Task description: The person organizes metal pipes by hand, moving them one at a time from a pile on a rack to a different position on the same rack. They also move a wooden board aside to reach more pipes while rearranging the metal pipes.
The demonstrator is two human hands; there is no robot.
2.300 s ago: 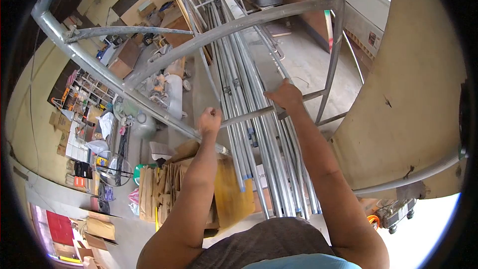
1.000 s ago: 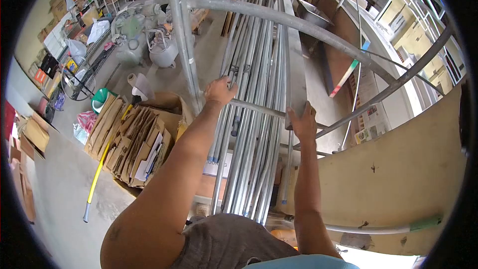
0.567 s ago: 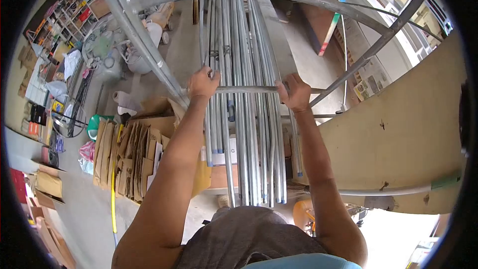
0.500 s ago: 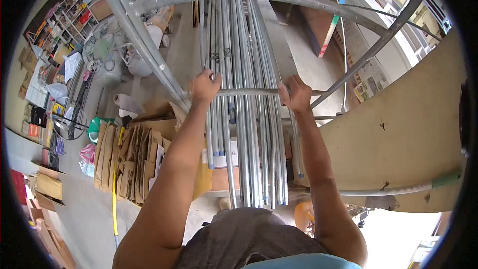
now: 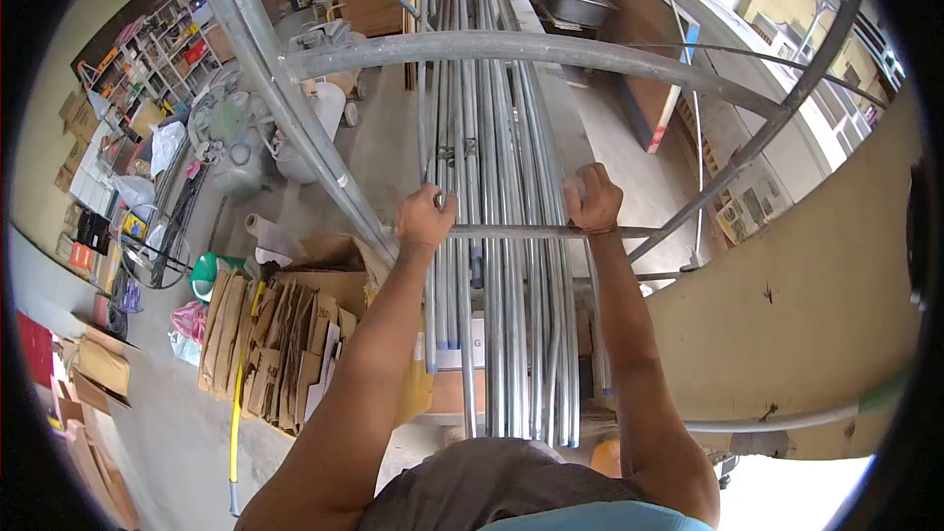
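My left hand [image 5: 426, 217] is closed at the crossbar [image 5: 516, 232] of a grey metal scaffold frame, its fingers curled over the bar near the left leg. My right hand [image 5: 595, 200] is a little beyond the same bar, its wrist over it, with fingers bent inward; whether anything is in them is hidden. Between and beneath my hands runs a long bundle of galvanized metal pipes [image 5: 497, 324], several with blue ends toward me. The frame's curved upper bar [image 5: 531, 47] arches over the pipes farther off.
Flattened cardboard [image 5: 280, 339] stands upright at the left, with a yellow pole [image 5: 239, 403] beside it. Gas tanks [image 5: 231, 147] and cluttered shelves [image 5: 147, 54] are farther left. A beige panel [image 5: 787, 285] borders the right side. A metal sink [image 5: 572, 2] sits at the back.
The whole view has shifted, so the frame and pipes appear lower. My right hand has moved forward off the crossbar; my left hand stays at it.
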